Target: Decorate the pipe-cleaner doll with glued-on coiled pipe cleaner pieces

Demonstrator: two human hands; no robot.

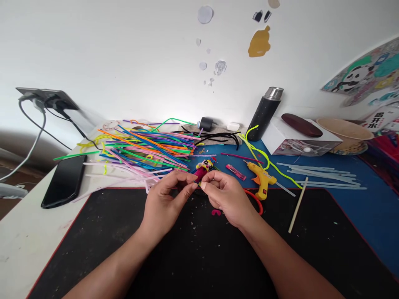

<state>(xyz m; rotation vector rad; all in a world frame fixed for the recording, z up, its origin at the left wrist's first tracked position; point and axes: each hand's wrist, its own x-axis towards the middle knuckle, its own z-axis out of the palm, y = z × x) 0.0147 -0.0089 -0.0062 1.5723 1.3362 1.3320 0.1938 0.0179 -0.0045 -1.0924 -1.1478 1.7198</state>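
My left hand (166, 199) and my right hand (226, 197) meet over the back part of the black mat. Each has thumb and forefinger pinched together, and the fingertips nearly touch. Something tiny and yellow-green shows at the right fingertips; what the left fingertips hold is too small to make out. Just behind the fingers lies a small figure (205, 165) with a yellow, black and white head and a magenta body, partly hidden by the fingers. A small magenta piece (216, 212) rests on the mat below my right hand.
Many coloured pipe cleaners (149, 147) lie behind my left hand, near a phone (64, 180). To the right are a yellow glue gun (263, 180), a pink cutter (236, 172), glue sticks (327, 176), a wooden stick (298, 205), a black flask (264, 114) and a white box (299, 139).
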